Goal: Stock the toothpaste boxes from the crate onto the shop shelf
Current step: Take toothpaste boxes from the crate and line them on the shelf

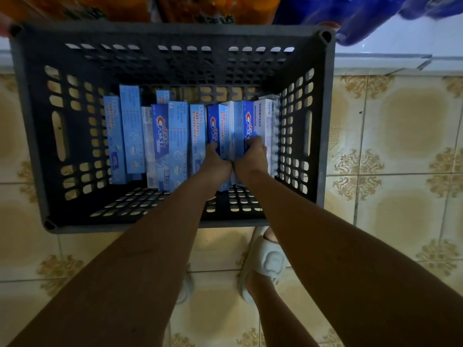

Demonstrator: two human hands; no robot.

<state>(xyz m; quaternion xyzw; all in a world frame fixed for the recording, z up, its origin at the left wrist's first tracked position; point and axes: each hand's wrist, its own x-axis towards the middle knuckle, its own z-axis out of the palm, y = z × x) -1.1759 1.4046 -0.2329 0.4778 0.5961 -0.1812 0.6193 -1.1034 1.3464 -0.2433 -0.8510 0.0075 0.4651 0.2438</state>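
A dark grey slotted plastic crate (32, 126) stands on the tiled floor below me. Several blue and white Crest toothpaste boxes (160, 136) lie side by side in its bottom. Both my arms reach down into the crate. My left hand (216, 164) is closed around a blue Crest box (217, 126) right of the middle. My right hand (251, 155) touches my left and grips the neighbouring blue Crest box (246, 121), with white boxes (266, 121) just beyond it by the crate's right wall.
Orange packets (120, 6) and blue packets (375, 13) sit on a low white shelf edge (390, 58) beyond the crate. My foot in a pale slipper (265, 261) stands just in front of the crate on the yellow patterned tiles (400, 136).
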